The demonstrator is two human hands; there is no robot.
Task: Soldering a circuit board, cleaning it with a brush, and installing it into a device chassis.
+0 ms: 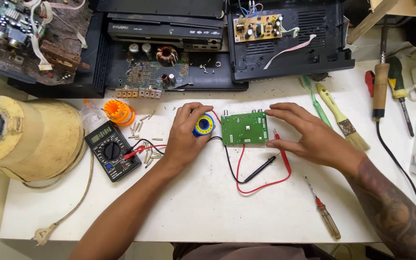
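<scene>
Centrally on the counter (208, 212) lies a green board (244, 128). Left hand (187, 137) grips a solder spool (203, 125) just left of it; right hand (309, 135), spread, touches its right edge. Probe leads (239, 168) below could snag and drag the board.

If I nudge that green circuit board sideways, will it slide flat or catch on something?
The green circuit board looks thin, rigid and probably light, so it should slide flat on the white table. The red lead and black lead running from under its edge may drag or snag.
</scene>
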